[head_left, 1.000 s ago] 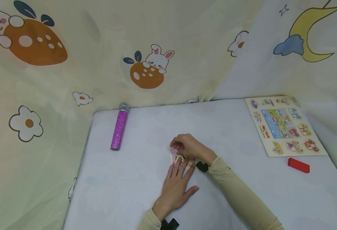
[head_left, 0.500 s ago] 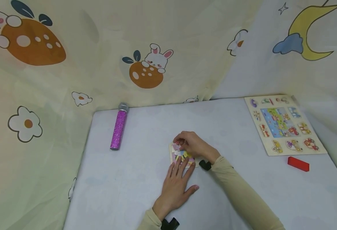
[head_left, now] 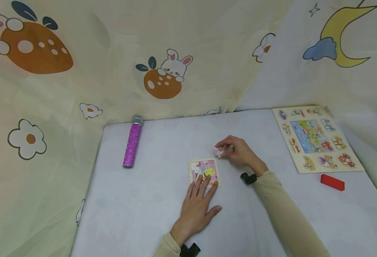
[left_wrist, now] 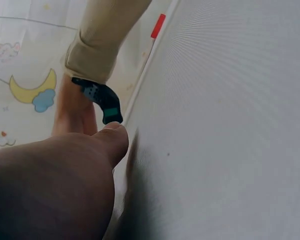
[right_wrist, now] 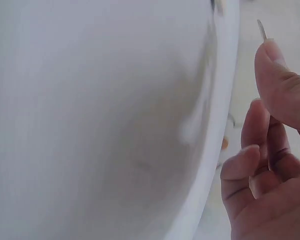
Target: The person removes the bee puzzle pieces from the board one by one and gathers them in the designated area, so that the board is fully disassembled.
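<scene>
In the head view, a small square jigsaw puzzle (head_left: pixel 204 166) with a pink and yellow picture lies mid-table. My left hand (head_left: pixel 194 210) rests flat with its fingertips on the puzzle's near part, covering some of it. Up and right of the puzzle, my right hand (head_left: pixel 238 151) pinches a small pinkish puzzle piece (head_left: pixel 218 152) between thumb and fingers. A pale gap shows at the puzzle's upper left. From the right wrist, the piece (right_wrist: pixel 261 29) appears as a thin edge beyond the thumb. The left wrist view shows the left thumb (left_wrist: pixel 115 140) stretched out.
A purple glitter microphone (head_left: pixel 133 142) lies at the back left. At the back right is a wooden picture puzzle board (head_left: pixel 296 162), with a red block (head_left: pixel 332 182) just in front of it. A printed cloth (head_left: pixel 117 71) hangs behind the table.
My right hand has lifted a piece off the puzzle's upper left and carried it to the right, uncovering a pale gap. My left hand has stayed in place.
</scene>
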Tool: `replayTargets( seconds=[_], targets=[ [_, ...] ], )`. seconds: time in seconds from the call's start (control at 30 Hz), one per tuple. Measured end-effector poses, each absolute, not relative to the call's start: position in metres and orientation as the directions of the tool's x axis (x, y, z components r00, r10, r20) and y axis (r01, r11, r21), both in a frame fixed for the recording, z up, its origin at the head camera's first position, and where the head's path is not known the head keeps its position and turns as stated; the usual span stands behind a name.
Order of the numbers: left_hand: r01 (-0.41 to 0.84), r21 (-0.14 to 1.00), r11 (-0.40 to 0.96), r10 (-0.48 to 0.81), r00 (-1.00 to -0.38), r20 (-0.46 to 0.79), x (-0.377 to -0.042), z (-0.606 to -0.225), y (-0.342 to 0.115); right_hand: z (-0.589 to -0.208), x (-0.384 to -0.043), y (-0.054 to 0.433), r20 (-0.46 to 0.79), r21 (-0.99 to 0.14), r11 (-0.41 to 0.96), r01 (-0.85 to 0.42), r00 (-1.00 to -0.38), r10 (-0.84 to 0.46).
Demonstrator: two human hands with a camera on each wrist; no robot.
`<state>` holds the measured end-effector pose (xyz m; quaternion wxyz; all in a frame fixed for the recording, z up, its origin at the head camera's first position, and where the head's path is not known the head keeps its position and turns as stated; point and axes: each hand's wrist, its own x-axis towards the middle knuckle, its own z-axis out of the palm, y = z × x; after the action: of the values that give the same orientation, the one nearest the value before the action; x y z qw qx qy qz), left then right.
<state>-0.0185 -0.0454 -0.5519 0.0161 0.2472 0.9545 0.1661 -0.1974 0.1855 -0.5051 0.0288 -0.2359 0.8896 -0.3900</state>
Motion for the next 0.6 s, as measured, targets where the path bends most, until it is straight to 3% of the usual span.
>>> replayTargets(
  seconds=[0.6],
  targets=[
    [0.469, 0.353, 0.809, 0.479, -0.876, 0.067, -0.018, -0.55, -0.046, -0.505, -0.225, 0.228, -0.014, -0.673, 0.708, -0.214, -0.953, -0.302]
  ],
)
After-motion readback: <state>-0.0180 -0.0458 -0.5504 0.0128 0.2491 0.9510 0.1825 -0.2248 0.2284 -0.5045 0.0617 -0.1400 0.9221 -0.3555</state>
